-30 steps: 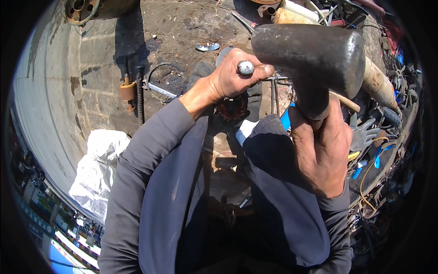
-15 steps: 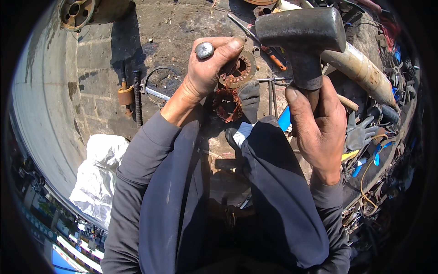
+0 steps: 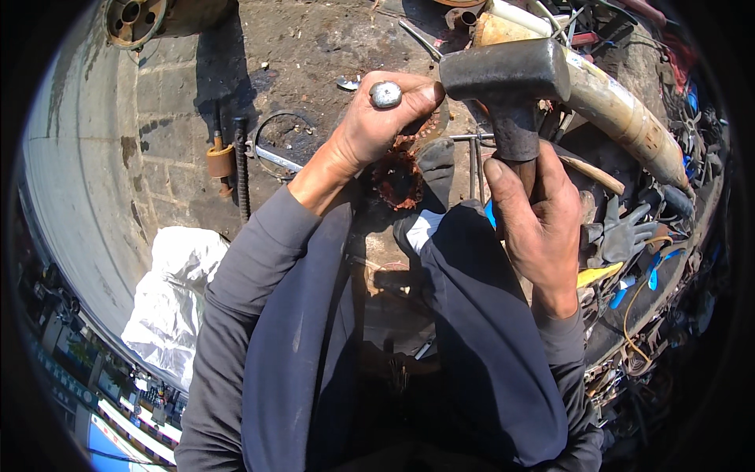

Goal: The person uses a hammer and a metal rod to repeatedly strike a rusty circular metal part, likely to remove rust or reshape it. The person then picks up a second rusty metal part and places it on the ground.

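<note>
My left hand is closed around an upright metal rod; only its blunt, shiny round end shows above the fist. My right hand grips the wooden handle of a heavy sledgehammer just below its head. The dark steel head hovers to the right of the rod, apart from it. Below my left fist lies a ragged ring of copper windings by my shoe. Behind the fist, a round metal motor core is mostly hidden, so the rod's lower end cannot be seen.
At left lie a copper-coloured rotor, a ribbed bar and a wrench. A rusty cylinder stands far left. At right are a long pipe, grey gloves and scrap. White sheeting lies near left.
The hammer head has come lower and leftward, closer to the rod. My left fist has shifted right with the rod and now covers more of the motor core.
</note>
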The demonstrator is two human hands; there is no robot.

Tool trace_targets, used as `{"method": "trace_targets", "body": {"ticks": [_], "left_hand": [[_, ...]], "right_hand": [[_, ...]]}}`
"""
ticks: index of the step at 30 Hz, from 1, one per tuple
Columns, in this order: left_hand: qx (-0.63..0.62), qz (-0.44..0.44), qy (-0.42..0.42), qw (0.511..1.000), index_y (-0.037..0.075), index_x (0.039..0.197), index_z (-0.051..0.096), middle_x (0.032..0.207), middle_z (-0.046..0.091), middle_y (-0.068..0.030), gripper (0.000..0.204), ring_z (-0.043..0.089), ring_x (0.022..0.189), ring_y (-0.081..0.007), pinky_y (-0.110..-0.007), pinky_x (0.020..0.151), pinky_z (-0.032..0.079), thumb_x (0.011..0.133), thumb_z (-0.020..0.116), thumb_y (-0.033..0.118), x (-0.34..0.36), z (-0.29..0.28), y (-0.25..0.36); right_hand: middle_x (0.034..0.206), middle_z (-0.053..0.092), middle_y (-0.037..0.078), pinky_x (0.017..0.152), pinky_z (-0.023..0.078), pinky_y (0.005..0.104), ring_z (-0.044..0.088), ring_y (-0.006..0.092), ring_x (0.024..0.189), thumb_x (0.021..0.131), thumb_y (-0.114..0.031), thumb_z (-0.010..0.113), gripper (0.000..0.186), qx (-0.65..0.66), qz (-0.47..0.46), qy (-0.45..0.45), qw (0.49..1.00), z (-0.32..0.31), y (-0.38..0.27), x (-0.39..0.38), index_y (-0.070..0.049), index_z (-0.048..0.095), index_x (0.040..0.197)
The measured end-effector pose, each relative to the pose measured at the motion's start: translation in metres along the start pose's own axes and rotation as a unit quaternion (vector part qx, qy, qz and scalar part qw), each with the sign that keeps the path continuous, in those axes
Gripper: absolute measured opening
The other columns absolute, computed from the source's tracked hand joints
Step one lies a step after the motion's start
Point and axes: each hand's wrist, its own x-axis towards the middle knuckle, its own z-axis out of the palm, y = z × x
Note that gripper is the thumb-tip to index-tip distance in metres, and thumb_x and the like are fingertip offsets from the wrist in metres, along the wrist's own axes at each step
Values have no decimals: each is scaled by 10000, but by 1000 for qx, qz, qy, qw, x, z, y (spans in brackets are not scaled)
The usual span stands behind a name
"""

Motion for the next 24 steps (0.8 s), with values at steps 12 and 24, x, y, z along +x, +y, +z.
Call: {"method": "trace_targets", "body": {"ticks": [12,24], "left_hand": [[55,44,-15,997,-50,872,660,675,507,15,328,449,660,-60,-284,568,391,985,689,257,7,7,-19],[124,120,9,985,-12,905,735,623,608,-82,181,531,568,-108,-320,540,449,916,751,168,10,20,-30]], "right_hand": [[763,664,94,652,502,317,599,141,667,981,-121,705,264,30,27,9,999,4,5,-2,16,623,1191],[791,670,158,650,507,360,617,281,633,964,-118,713,280,3,18,-21,1000,2,-3,-6,19,613,1188]]}}
